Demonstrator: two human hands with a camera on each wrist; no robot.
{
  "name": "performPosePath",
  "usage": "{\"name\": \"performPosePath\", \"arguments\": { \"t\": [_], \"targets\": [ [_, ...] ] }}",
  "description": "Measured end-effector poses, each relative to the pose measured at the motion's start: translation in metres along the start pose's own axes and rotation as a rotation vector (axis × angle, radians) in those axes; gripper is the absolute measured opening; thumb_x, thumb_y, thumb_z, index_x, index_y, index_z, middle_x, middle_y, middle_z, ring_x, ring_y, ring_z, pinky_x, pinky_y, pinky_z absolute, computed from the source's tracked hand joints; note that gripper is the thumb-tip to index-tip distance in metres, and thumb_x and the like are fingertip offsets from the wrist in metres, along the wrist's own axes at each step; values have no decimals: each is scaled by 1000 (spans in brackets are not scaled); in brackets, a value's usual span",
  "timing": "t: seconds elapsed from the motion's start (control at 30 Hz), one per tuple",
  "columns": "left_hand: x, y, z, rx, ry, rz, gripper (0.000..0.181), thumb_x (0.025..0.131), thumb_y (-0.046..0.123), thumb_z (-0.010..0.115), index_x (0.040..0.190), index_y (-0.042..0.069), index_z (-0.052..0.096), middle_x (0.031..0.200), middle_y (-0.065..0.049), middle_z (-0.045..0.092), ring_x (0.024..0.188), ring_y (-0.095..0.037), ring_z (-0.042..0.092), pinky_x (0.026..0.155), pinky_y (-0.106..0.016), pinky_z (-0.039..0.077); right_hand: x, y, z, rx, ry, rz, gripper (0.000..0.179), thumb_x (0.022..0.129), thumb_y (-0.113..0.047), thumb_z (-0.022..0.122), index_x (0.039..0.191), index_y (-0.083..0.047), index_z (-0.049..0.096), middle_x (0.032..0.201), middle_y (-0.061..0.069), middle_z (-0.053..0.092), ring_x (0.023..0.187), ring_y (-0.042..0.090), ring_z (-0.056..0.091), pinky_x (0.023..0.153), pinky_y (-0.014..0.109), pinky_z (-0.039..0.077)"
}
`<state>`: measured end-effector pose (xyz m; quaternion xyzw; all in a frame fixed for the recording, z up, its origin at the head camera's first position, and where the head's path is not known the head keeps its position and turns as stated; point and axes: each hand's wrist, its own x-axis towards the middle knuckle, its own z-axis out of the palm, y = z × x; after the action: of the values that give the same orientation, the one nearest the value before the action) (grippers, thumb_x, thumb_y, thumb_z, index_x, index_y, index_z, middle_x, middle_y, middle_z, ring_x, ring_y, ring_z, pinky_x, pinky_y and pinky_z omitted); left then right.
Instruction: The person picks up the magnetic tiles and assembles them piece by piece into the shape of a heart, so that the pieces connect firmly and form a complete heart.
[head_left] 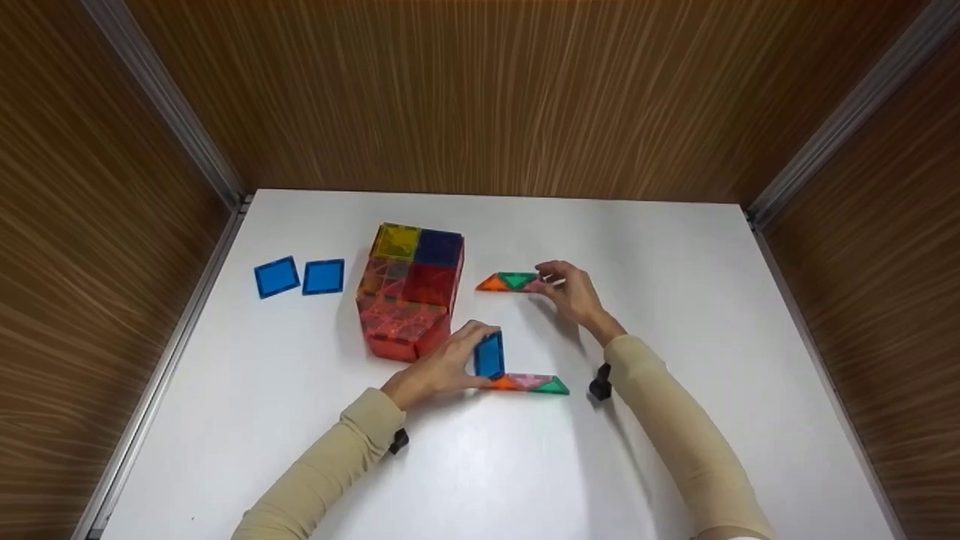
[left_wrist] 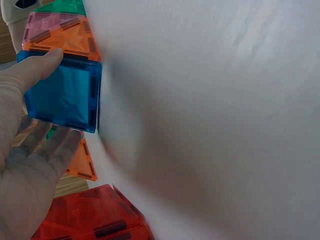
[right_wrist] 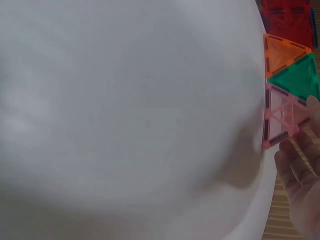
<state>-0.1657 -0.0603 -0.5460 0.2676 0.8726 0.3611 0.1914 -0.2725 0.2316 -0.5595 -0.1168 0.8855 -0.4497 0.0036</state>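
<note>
My left hand (head_left: 442, 361) holds a blue square magnetic tile (head_left: 490, 355) upright, thumb on its near edge and fingertips at its far edge. The tile touches the orange end of a strip of orange, pink and green triangle tiles (head_left: 531, 382). Farther back, my right hand (head_left: 576, 294) pinches the pink triangle tile (right_wrist: 282, 116) that ends a second strip, beside its green triangle (right_wrist: 297, 77) and orange triangle (right_wrist: 282, 52). Left of both strips stands a block built of red, orange, yellow and dark blue tiles (head_left: 409, 289), close to my left fingers.
Two loose blue square tiles (head_left: 277, 277) lie at the left of the white table (head_left: 720, 315). Wood-grain walls (head_left: 495, 97) rise at the back and both sides. A small black device (head_left: 601, 384) sits at the right wrist.
</note>
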Motion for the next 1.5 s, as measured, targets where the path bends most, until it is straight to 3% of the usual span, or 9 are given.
{"name": "performPosePath", "arguments": {
  "t": [0.27,0.53,0.67,0.87,1.2,1.5],
  "targets": [
    [1,1,1,-2,-12,-13,83,94,32,81,162,30,35,163,-4,40,149,-29,45,121,-55,45,-4,2,6,-43,12,2,19,101,-16,71,115,-5,77,112,17,78,106,31,72,100,50,57],
    [2,1,0,3,-14,-25,84,93,34,82,162,29,34,162,-3,41,148,-29,46,120,-55,46,-28,10,-9,-64,-5,-68,17,101,-15,71,113,-5,78,111,15,80,102,31,74,96,49,59],
    [2,2,0,1,-20,-36,85,93,34,82,163,30,33,163,-3,40,150,-30,44,119,-57,47,-43,13,-16,-72,-30,-93,17,101,-16,71,112,-5,78,111,13,80,101,30,75,93,41,59],
    [2,1,0,-19,-21,9,84,95,34,80,164,28,33,162,-4,40,147,-29,45,118,-54,48,-63,13,-22,-53,-57,-90,15,99,-14,74,110,-6,80,110,12,81,99,25,74,88,27,58],
    [2,1,-2,-9,-38,13,82,96,30,79,163,29,33,163,-4,39,148,-30,46,121,-54,46,-90,6,-15,-19,-119,-77,15,98,-14,74,111,-7,80,111,11,80,98,19,73,85,24,58],
    [4,1,-3,17,-31,43,82,94,30,81,162,28,35,160,-4,43,145,-29,49,120,-53,47,-94,-3,0,7,-103,-103,15,97,-14,76,110,-9,80,109,11,81,95,19,73,83,25,59]
  ]
}}
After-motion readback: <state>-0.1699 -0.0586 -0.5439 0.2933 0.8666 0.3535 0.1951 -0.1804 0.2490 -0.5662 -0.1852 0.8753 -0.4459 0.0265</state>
